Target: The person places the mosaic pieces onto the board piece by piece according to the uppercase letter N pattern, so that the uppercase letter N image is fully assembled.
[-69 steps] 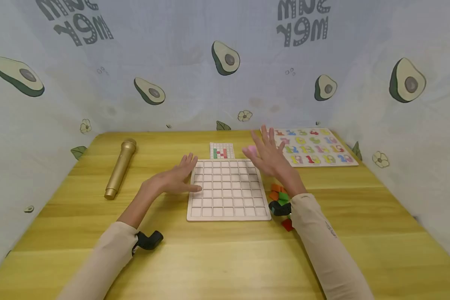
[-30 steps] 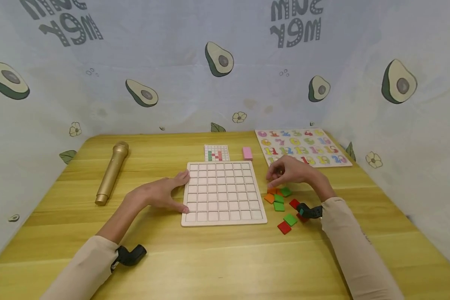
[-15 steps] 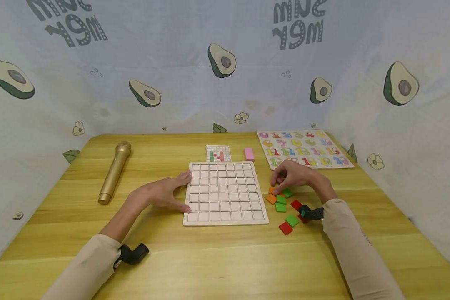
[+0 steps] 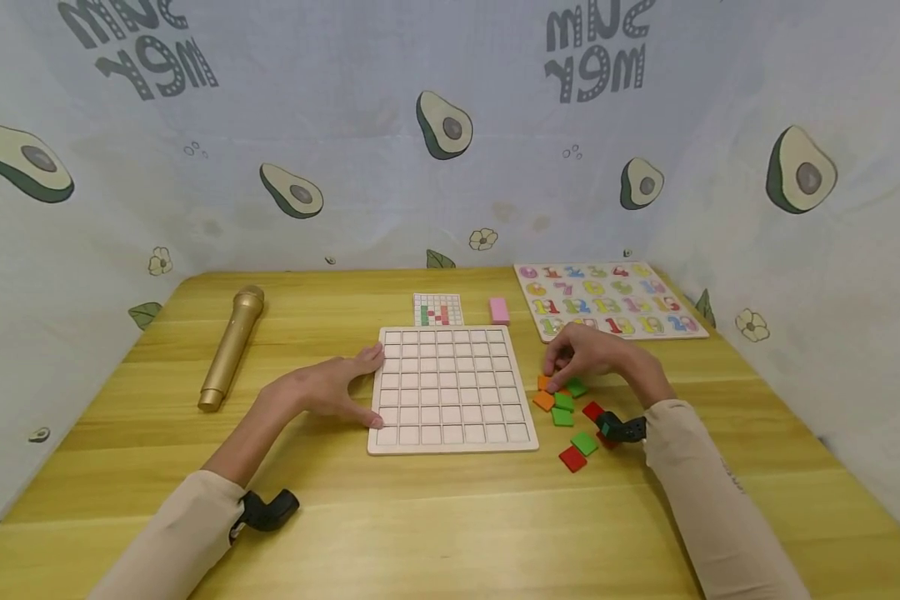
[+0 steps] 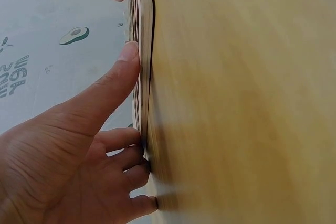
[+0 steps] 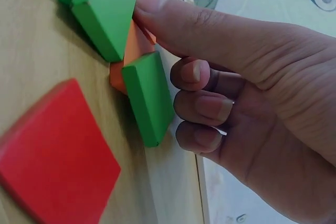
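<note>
- The orange tile (image 4: 542,382) is on the table (image 4: 435,533), just off the board's edge at three o'clock, counting the person's own side as six; it's mostly covered, so I can't tell which way its corners point.
- The right hand (image 4: 591,348) comes in from four o'clock and pinches that tile between thumb and bent forefinger, the other fingers curled in; whether the tile is lifted at all, I can't say.
- Packed close below it lie a second orange tile (image 4: 543,402) and a green tile (image 4: 562,417), with loose red and green ones out toward four; they look square, a corner tipped this way or that.
- The grid board (image 4: 452,390) lies flat in the middle, one edge facing six; it looks about square, so I can't pick out a long axis.
- The left hand (image 4: 328,387) touches its nine o'clock edge, thumb and fingers spread wide.
- At the board's twelve, near its far edge, sits a patterned card (image 4: 438,309).
- At one, a pink block (image 4: 499,312), its length running twelve to six.
- At two, a number puzzle (image 4: 607,302), long side three to nine.
- Between nine and ten, well apart, a gold microphone (image 4: 230,350), its head toward one.
</note>
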Motion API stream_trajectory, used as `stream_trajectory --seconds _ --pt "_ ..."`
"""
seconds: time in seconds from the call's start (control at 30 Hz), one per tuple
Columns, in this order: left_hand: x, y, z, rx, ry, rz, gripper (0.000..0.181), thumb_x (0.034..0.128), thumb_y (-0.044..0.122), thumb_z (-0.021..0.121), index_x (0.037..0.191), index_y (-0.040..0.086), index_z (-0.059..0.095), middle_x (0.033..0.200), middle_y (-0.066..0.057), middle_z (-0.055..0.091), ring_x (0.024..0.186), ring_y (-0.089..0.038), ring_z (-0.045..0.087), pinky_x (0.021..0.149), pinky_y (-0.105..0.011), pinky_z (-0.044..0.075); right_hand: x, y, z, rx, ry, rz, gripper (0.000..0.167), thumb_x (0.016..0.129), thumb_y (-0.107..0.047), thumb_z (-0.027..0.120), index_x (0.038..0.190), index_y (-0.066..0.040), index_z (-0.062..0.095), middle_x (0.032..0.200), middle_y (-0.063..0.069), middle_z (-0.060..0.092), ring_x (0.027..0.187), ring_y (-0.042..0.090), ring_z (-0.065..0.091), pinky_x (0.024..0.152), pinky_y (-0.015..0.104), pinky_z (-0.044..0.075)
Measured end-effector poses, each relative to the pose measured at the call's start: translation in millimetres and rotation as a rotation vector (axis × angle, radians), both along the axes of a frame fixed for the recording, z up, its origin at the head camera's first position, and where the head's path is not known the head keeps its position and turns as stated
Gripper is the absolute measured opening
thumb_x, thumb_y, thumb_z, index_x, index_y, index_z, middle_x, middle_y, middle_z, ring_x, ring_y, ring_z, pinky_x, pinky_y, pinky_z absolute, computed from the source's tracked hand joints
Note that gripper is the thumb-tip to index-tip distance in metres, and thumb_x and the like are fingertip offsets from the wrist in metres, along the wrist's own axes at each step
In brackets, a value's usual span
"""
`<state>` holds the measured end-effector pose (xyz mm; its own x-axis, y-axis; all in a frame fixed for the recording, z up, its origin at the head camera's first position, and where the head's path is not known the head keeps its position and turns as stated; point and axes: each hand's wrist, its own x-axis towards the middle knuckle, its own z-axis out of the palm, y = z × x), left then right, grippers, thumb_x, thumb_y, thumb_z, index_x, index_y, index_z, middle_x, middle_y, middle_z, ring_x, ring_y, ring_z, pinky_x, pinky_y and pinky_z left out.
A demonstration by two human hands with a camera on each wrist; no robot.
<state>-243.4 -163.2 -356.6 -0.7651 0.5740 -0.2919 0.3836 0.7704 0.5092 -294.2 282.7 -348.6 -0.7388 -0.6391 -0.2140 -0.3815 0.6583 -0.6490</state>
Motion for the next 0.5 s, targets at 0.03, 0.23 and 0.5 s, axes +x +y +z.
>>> stream_trajectory --seconds 0.03,0.23,0.5 --pt "0.0 0.1 0.0 -0.001 -0.001 0.002 0.114 0.0919 0.048 0.086 0.172 0.003 0.018 0.180 -0.016 0.006 0.167 -0.035 0.009 0.132 -0.056 0.016 -0.1 -0.3 0.1 0.007 0.005 0.001 0.014 0.089 -0.010 0.090 0.091 -0.002 0.079 0.078 0.001 0.064 0.070 0.014 0.050 0.067 0.023 0.041" --pt "0.4 0.7 0.3 0.005 -0.005 0.005 0.114 0.0917 0.048 0.087 0.172 0.003 0.018 0.180 -0.016 0.006 0.167 -0.034 0.010 0.132 -0.056 0.016 -1.3 -1.0 0.0 0.041 0.014 -0.010 0.015 0.088 -0.011 0.091 0.090 -0.003 0.079 0.078 0.001 0.063 0.071 0.015 0.050 0.067 0.024 0.042" --pt "1.3 0.5 1.0 -0.003 -0.010 0.008 0.114 0.0920 0.048 0.086 0.172 0.003 0.018 0.180 -0.015 0.005 0.167 -0.035 0.009 0.132 -0.056 0.017 -1.3 -1.3 -0.2 0.057 0.000 0.000 0.015 0.090 -0.013 0.089 0.091 -0.004 0.078 0.078 0.000 0.062 0.071 0.015 0.050 0.067 0.025 0.041"
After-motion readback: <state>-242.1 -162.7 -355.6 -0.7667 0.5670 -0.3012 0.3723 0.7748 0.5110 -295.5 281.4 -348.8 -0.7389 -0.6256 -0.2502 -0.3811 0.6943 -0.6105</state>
